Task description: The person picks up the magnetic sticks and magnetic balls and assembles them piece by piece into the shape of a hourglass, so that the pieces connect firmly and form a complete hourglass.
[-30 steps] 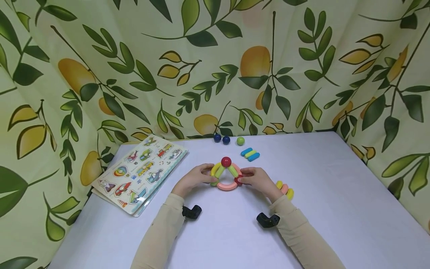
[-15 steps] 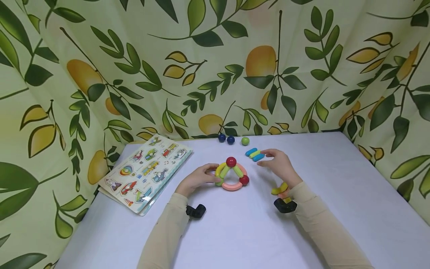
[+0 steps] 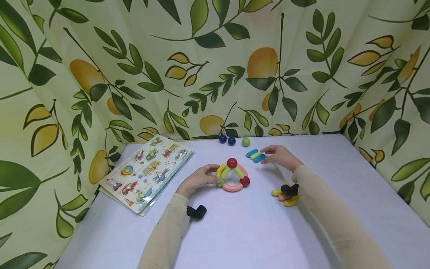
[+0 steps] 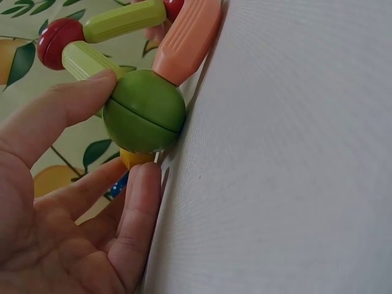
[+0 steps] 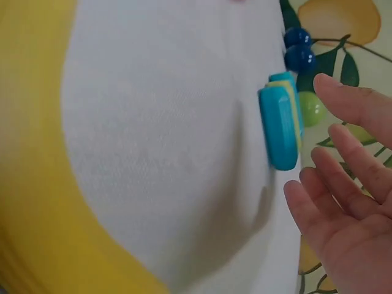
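A frame of magnetic building sticks and balls (image 3: 232, 187) stands on the table in the middle of the head view. It joins pale green straight sticks, curved yellow and pink sticks, red balls (image 3: 231, 163) and a green ball (image 4: 144, 111). My left hand (image 3: 197, 181) holds it at that green ball, thumb on one side and fingers on the other. My right hand (image 3: 283, 157) is beside two blue sticks (image 3: 259, 158) and a yellow-green stick (image 3: 256, 155) lying in a row. Its fingers are spread, and the right wrist view shows a gap between them and the nearest blue stick (image 5: 280, 128).
Two dark blue balls (image 3: 231, 141) and a light green ball (image 3: 246, 142) lie near the table's back edge. Curved yellow and pink sticks (image 3: 291, 201) sit below my right wrist, partly hidden by its camera. Picture boards (image 3: 147, 168) are stacked at the left. Patterned cloth (image 3: 215, 74) hangs behind.
My right hand has left the red ball at the frame's right side and moved right and away to the blue sticks. My left hand has stayed on the frame.
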`<state>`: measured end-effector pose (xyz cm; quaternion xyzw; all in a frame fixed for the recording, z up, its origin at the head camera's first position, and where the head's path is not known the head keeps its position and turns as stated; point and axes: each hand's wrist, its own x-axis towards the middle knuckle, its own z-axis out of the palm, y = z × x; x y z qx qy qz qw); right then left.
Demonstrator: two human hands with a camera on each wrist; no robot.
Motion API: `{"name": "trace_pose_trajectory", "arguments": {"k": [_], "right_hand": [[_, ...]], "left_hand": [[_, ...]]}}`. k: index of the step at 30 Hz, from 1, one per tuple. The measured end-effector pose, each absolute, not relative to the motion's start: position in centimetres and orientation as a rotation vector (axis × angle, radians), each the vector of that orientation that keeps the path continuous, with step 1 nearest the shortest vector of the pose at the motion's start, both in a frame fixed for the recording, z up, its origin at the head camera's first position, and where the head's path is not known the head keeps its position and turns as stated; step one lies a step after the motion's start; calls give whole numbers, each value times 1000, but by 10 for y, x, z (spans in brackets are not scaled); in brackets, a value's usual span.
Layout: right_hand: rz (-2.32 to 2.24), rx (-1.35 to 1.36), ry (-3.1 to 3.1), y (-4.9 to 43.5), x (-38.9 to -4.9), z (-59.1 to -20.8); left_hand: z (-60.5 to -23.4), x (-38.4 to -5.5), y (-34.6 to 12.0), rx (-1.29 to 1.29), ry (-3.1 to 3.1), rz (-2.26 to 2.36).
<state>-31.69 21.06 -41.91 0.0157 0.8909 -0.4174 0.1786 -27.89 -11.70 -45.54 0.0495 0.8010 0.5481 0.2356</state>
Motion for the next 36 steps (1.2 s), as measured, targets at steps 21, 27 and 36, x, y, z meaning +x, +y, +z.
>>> {"name": "trace_pose_trajectory", "arguments": {"k": [21, 27, 36], "right_hand": [[-1104, 104, 2499, 211, -330, -437], [-1041, 120, 2520, 201, -334, -442], [-1073, 24, 2531, 177, -317, -426]], "left_hand": [[-456, -279, -117, 145, 2206, 1486], [-456, -280, -118, 146, 2203, 1487], [-458, -282, -118, 147, 2194, 1492]]}}
